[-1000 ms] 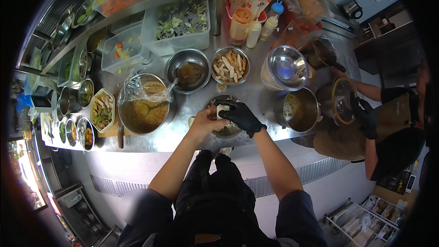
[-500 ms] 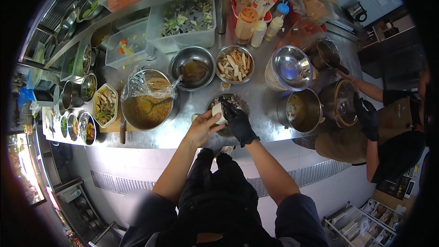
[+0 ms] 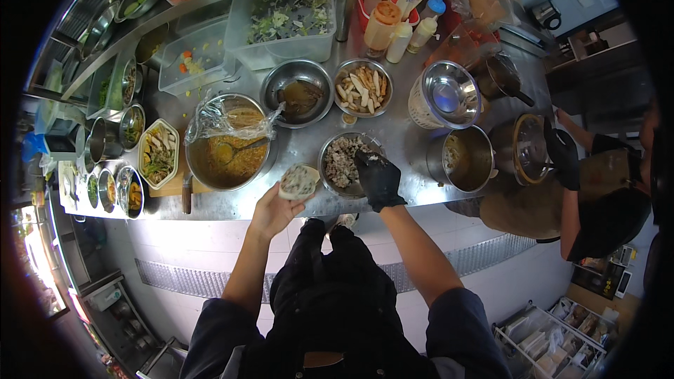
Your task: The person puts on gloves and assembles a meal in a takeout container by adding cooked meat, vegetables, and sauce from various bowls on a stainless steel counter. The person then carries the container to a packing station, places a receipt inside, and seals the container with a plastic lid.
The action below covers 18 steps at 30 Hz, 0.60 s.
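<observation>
My bare left hand (image 3: 274, 207) holds a small white cup (image 3: 298, 181) filled with speckled grain rice, tilted so its contents face up. Behind the cup, a pale rim of another small dish (image 3: 314, 170) shows in part on the table edge. My right hand (image 3: 379, 181), in a black glove, reaches into a steel bowl (image 3: 328, 184) of dark mixed rice (image 3: 344, 158). Its fingers are curled together at the rice, with grains clinging to the glove; what they grip is hidden.
A pot (image 3: 228, 181) of orange-brown food with a ladle stands left. Behind are a steel bowl (image 3: 270, 109) of brown liquid and a bowl of sliced chicken (image 3: 361, 88). Steel pots (image 3: 449, 182) stand right; a co-worker's gloved hand (image 3: 562, 158) is beyond them.
My hands have moved apart. The left hand has shifted left with the cup, now turned to show rice inside; the gloved right hand has gone from the cup down into the rice bowl.
</observation>
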Tool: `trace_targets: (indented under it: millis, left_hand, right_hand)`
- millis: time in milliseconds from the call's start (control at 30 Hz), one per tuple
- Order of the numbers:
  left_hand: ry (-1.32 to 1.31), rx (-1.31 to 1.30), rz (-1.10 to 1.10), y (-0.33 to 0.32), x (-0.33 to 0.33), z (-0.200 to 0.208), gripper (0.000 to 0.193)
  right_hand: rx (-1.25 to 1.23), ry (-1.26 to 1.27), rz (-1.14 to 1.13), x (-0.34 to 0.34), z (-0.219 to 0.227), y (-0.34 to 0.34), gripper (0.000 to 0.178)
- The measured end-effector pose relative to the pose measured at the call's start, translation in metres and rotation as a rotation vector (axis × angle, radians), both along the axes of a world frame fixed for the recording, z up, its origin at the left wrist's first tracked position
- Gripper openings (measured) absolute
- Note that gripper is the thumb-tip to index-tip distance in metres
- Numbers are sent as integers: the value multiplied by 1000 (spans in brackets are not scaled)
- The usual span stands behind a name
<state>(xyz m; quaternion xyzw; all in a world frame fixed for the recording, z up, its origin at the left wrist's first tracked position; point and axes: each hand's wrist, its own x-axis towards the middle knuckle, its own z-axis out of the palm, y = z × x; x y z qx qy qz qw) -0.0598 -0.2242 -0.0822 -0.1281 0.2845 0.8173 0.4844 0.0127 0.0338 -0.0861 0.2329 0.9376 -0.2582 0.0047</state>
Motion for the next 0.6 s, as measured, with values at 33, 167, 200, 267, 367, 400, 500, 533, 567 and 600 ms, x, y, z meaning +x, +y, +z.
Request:
trace_targets:
  millis: [33,167,200,267,367,400,500,533,567,600]
  left_hand:
    - [-31,72,17,-12,8,-1,55]
    - [-114,245,73,-53,36,-10,57]
    - [-149,200,91,-59,42,-12,57]
    - [-157,184,98,-69,48,-17,57]
    - [-161,194,112,-76,50,-25,57]
    - [-161,183,115,-77,50,-28,57]
    - [-167,191,128,-80,47,-32,55]
    - [-166,203,130,-81,47,-32,54]
    - [-162,214,130,-82,46,-32,54]
    - [-156,201,137,-83,45,-31,53]
  right_hand:
    - [60,36,60,0,1,-4,29]
    - [190,305,365,-11,-6,-40,42]
    - [182,343,443,-18,-11,-52,42]
    - [99,345,570,-36,-25,-73,38]
    - [5,385,630,-59,-48,-93,24]
    - [23,371,633,-65,-53,-97,22]
    - [78,255,714,-76,-56,-100,15]
    - [111,201,766,-78,-51,-99,15]
    - [144,151,816,-80,-45,-97,15]
    - [108,63,782,-80,-35,-96,24]
